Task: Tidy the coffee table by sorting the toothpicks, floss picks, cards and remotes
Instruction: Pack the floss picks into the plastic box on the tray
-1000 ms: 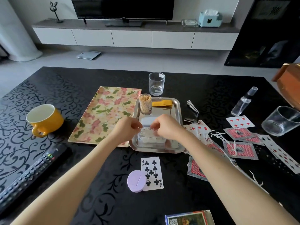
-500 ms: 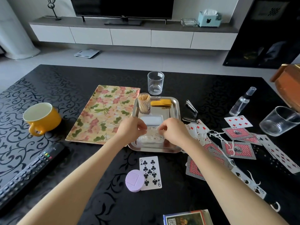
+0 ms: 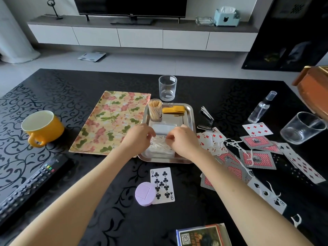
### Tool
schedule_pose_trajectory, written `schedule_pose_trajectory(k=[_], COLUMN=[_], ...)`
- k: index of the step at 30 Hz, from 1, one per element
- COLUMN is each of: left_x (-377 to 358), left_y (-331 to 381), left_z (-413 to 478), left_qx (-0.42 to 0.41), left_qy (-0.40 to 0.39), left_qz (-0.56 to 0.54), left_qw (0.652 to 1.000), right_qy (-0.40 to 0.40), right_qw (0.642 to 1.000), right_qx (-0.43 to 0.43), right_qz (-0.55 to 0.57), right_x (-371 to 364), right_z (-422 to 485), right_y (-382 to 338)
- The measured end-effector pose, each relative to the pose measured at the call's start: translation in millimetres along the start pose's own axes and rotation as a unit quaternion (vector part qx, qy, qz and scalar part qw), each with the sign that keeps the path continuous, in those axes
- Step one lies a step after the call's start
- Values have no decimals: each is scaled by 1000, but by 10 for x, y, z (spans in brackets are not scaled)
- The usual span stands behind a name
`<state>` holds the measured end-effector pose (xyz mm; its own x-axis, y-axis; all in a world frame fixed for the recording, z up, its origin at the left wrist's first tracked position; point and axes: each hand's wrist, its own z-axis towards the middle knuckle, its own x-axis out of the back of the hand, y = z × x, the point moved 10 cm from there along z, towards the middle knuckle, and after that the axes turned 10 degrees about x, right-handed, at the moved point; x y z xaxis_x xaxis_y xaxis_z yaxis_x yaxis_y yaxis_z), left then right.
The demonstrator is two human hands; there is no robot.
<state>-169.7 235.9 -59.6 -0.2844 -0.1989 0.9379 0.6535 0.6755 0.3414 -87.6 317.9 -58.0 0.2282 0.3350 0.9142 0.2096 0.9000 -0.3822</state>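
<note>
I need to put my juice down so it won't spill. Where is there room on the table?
The table is bare behind the mat and mug. It is also bare between the glass and spray bottle. The right side is crowded with cards and floss picks, and the tray is busy.

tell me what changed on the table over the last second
Almost nothing visibly changed. The left hand and right hand stay with curled fingers over the clear box of floss picks in the steel tray. Whether they pinch a pick is hidden. Nothing was visibly picked up or let go. The scattered cards, yellow mug and remote lie as before.
</note>
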Motion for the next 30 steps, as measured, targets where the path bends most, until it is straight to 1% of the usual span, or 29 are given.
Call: schedule_pose_trajectory(k=[3,6,10,12,14,16,19,23,24,26,28,30], left_x=[105,163,67,-69,-218,-332,-540,-776,-825,-910,-977,-1006], left_y=[66,265,665,909,1202,1425,1667,1867,1890,1916,1894,1883], left_z=[-37,-134,-300,-354,-369,-348,-272,-133,-112,-63,-9,28], left_qx=[-10,-34,-90,-108,-112,-89,-50,-20,-14,-1,25,44], left_qy=[31,34,24,6,-10,-19,-36,-48,-53,-66,-84,-104], left_qz=[15,4,-13,-14,2,22,47,75,84,101,84,61], left_qw=[999,999,996,994,994,996,997,996,995,993,993,992], right_qy=[56,84,52,37,14,6,4,-71,-87,-93,-84,-91], right_qw=[998,994,983,974,966,956,952,960,961,967,970,969], right_qx=[-15,-65,-174,-219,-247,-266,-262,-201,-197,-191,-201,-213], right_qz=[23,19,-14,-31,-75,-122,-158,-184,-175,-139,-106,-88], right_x=[256,537,709,687,653,671,739,632,606,593,610,594], right_z=[-204,-682,-1355,-1500,-1518,-1436,-1250,-1023,-1015,-1002,-1016,-1024], right_y=[87,426,1056,1307,1499,1611,1697,1734,1752,1775,1792,1815])
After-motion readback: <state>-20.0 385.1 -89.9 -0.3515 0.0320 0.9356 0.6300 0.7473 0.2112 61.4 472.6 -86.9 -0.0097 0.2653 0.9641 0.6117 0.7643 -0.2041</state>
